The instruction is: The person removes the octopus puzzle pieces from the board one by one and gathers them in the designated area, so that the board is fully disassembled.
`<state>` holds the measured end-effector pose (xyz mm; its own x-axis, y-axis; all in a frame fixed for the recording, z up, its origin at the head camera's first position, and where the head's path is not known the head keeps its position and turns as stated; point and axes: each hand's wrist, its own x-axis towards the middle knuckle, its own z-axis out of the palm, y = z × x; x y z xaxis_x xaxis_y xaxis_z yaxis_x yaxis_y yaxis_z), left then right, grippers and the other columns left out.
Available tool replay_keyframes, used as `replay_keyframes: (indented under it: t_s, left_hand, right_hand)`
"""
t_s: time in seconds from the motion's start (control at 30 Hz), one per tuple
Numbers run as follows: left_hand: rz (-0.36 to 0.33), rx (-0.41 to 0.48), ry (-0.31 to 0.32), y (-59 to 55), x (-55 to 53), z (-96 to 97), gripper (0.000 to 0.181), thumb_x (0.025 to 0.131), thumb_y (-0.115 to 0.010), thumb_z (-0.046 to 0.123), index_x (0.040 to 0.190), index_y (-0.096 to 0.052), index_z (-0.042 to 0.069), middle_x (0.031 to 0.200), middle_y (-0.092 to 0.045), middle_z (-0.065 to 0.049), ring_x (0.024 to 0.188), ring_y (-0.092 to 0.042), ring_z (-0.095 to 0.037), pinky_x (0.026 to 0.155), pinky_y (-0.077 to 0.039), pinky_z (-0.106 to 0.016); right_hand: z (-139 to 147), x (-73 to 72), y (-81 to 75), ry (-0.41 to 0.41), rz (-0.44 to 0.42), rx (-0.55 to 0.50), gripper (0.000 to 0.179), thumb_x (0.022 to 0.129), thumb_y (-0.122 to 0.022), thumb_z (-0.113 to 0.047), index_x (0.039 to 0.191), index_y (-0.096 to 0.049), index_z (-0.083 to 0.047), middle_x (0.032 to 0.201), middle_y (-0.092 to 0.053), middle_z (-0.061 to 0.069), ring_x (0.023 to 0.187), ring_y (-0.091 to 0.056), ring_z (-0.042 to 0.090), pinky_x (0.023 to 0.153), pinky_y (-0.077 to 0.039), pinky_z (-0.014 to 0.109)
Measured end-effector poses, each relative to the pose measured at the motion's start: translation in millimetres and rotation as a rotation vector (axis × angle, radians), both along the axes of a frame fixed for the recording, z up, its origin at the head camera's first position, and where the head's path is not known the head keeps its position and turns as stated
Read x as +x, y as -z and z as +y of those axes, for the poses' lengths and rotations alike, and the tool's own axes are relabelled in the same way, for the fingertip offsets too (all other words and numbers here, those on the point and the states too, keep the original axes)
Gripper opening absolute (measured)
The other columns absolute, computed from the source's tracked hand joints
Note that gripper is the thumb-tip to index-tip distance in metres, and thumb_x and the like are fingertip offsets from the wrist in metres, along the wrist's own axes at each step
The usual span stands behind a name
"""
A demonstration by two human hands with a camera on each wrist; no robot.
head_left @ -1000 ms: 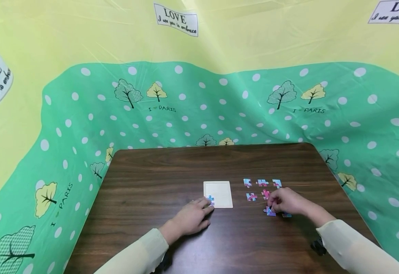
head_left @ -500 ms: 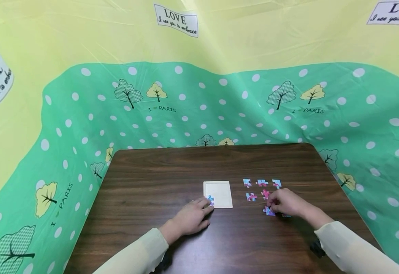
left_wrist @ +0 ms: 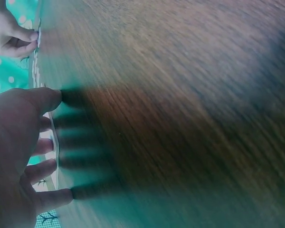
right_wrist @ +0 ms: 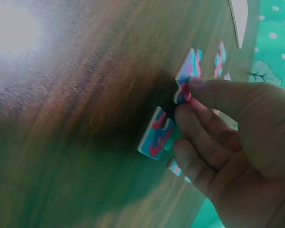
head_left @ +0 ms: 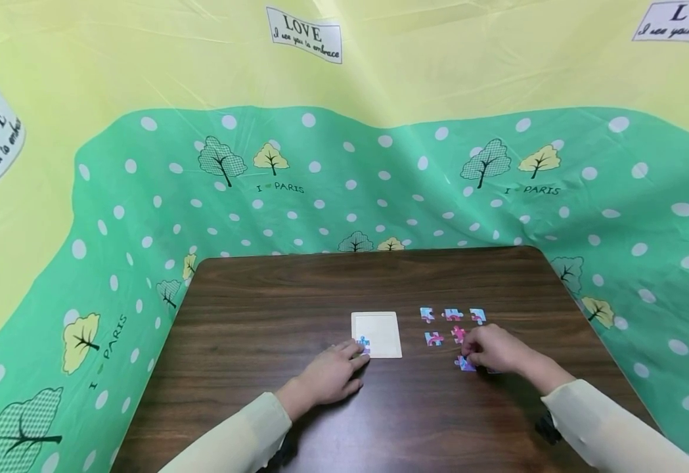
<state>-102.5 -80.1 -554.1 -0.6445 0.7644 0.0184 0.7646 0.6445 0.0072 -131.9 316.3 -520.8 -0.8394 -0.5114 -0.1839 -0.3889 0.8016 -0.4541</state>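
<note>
My left hand (head_left: 333, 376) rests with spread fingers at the lower left corner of a square white puzzle tray (head_left: 384, 335). Inside that corner sits a blue and purple puzzle piece (head_left: 364, 341), partly covered by the fingertips. To the right, my right hand (head_left: 498, 348) pinches the tab of a purple-blue puzzle piece (head_left: 466, 363) between thumb and fingers. In the right wrist view this piece (right_wrist: 187, 71) lies close over the table, and another puzzle piece (right_wrist: 156, 137) lies by the curled fingers; the head view shows it mostly hidden under the hand.
Beyond the right hand, several loose puzzle pieces lie in rows, among them a pink piece (head_left: 458, 335) and a blue-pink piece (head_left: 433, 339). The dark wooden table (head_left: 273, 289) ends at a green and yellow printed cloth (head_left: 320, 217).
My right hand and the pinched puzzle piece have shifted very slightly left, and the hand covers more of the piece beside it. The left hand stays in place.
</note>
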Motion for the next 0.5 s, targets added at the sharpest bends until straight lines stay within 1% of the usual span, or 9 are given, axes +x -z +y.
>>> replay_keyframes:
  t_s: [0.17, 0.27, 0.33, 0.43, 0.5]
  left_hand:
    - [-0.013, -0.004, -0.006, 1.2, 0.0, -0.1, 0.055, 0.099, -0.062, 0.043, 0.147, -0.058, 0.015, 0.148, -0.054, -0.007, 0.139, -0.052, -0.028, 0.112, -0.047, -0.044]
    - [-0.019, 0.001, -0.017, 1.8, -0.3, -0.4, 0.055, 0.099, -0.062, 0.043, 0.147, -0.058, 0.016, 0.15, -0.053, -0.007, 0.14, -0.051, -0.028, 0.111, -0.048, -0.046]
    - [-0.027, 0.004, -0.032, 2.1, 0.0, -0.7, 0.055, 0.099, -0.062, 0.044, 0.148, -0.058, 0.018, 0.151, -0.051, -0.008, 0.142, -0.05, -0.027, 0.11, -0.048, -0.05]
    - [-0.034, 0.005, -0.055, 3.0, 0.6, -1.1, 0.055, 0.099, -0.062, 0.046, 0.148, -0.057, 0.022, 0.153, -0.05, -0.007, 0.142, -0.048, -0.025, 0.11, -0.046, -0.056]
    - [-0.035, 0.003, -0.069, 3.3, 0.9, -1.5, 0.055, 0.099, -0.061, 0.047, 0.149, -0.057, 0.024, 0.153, -0.049, -0.007, 0.142, -0.048, -0.024, 0.111, -0.044, -0.058]
  right_hand:
    - [-2.3, -5.3, -9.1, 0.035, -0.075, 0.02, 0.009, 0.088, -0.077, -0.006, 0.094, -0.075, -0.013, 0.08, -0.066, -0.008, 0.066, -0.055, 0.003, 0.06, -0.048, 0.025]
    - [-8.4, -10.4, -16.3, 0.026, -0.054, 0.009, 0.008, 0.089, -0.076, -0.007, 0.095, -0.075, -0.012, 0.08, -0.066, -0.009, 0.065, -0.054, 0.004, 0.061, -0.047, 0.025]
    - [-14.5, -14.2, -20.5, 0.003, -0.033, -0.017, 0.007, 0.09, -0.075, -0.007, 0.096, -0.076, -0.012, 0.08, -0.068, -0.009, 0.064, -0.055, 0.004, 0.06, -0.047, 0.025]
    - [-27.8, -19.5, -25.3, -0.027, -0.006, -0.051, 0.006, 0.091, -0.074, -0.008, 0.095, -0.077, -0.012, 0.08, -0.067, -0.011, 0.065, -0.055, 0.003, 0.061, -0.047, 0.024]
    - [-39.3, -23.1, -27.1, -0.042, -0.003, -0.069, 0.004, 0.092, -0.075, -0.01, 0.095, -0.077, -0.012, 0.079, -0.066, -0.011, 0.064, -0.054, 0.004, 0.06, -0.047, 0.024]
